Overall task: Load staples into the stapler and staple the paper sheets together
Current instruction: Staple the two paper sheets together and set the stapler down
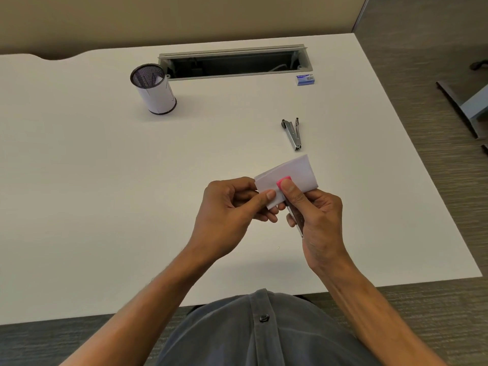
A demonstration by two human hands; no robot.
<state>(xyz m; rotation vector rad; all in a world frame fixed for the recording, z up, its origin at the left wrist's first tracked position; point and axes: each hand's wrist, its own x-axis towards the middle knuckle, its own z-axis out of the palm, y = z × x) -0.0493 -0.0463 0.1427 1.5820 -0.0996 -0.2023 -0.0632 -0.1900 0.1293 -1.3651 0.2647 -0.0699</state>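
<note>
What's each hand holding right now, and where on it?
Left hand pinches the folded paper at its near left corner. Right hand grips the stapler, thumb on its pink top.

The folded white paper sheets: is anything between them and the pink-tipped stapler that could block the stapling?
Nothing visible blocks it. The left hand pinches the folded white paper sheets, and the pink-tipped stapler in the right hand already sits over their edge. The metal staple remover lies apart on the white desk.

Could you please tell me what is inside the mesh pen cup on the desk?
The mesh pen cup has white paper lining its wall, with one edge showing near the rim. Below that the interior is dark, so whether anything lies at the bottom cannot be seen.
</note>
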